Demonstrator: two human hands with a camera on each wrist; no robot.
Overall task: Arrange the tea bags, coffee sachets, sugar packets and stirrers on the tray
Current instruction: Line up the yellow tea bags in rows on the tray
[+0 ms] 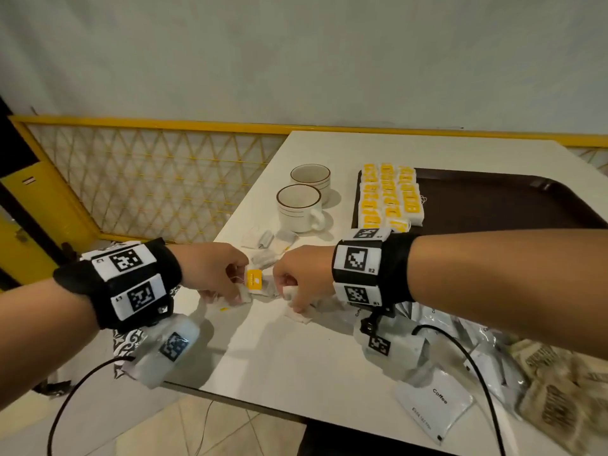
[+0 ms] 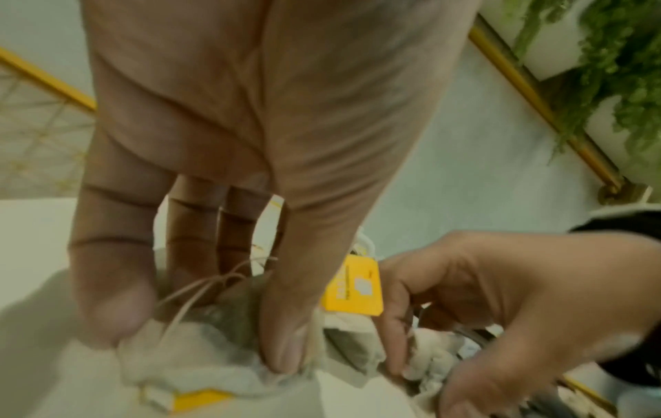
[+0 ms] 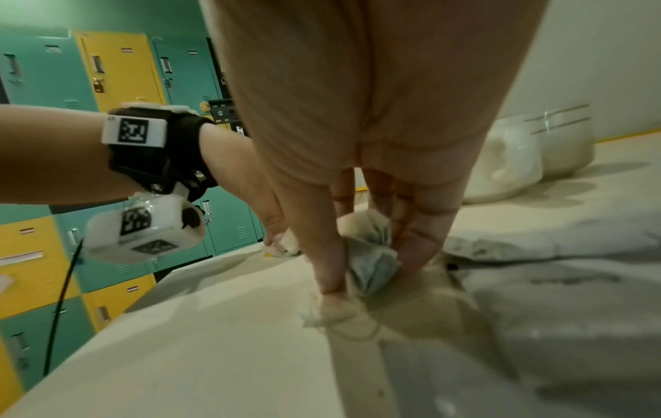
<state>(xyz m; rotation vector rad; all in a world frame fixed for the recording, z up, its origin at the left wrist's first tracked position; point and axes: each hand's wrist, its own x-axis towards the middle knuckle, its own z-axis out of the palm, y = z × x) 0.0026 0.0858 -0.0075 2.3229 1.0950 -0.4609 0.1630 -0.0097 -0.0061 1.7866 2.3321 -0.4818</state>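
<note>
Both hands meet over a loose heap of tea bags [image 1: 263, 255] near the table's left edge. My left hand [image 1: 230, 281] pinches a tea bag [image 2: 200, 356] between thumb and fingers; its strings loop up past the fingers. A yellow tag [image 1: 254, 280] stands between the two hands, also in the left wrist view as a yellow tag [image 2: 356, 288]. My right hand [image 1: 292, 291] grips a crumpled tea bag [image 3: 372, 254] against the tabletop. On the dark brown tray [image 1: 493, 205], rows of yellow-tagged tea bags [image 1: 390, 195] fill the left end.
Two white cups [image 1: 301, 205] stand left of the tray. White coffee sachets [image 1: 434, 406] and brown sugar packets [image 1: 556, 390] lie at the table's near right. The table edge [image 1: 230, 393] runs close under my wrists. A yellow lattice railing [image 1: 148, 179] borders the left.
</note>
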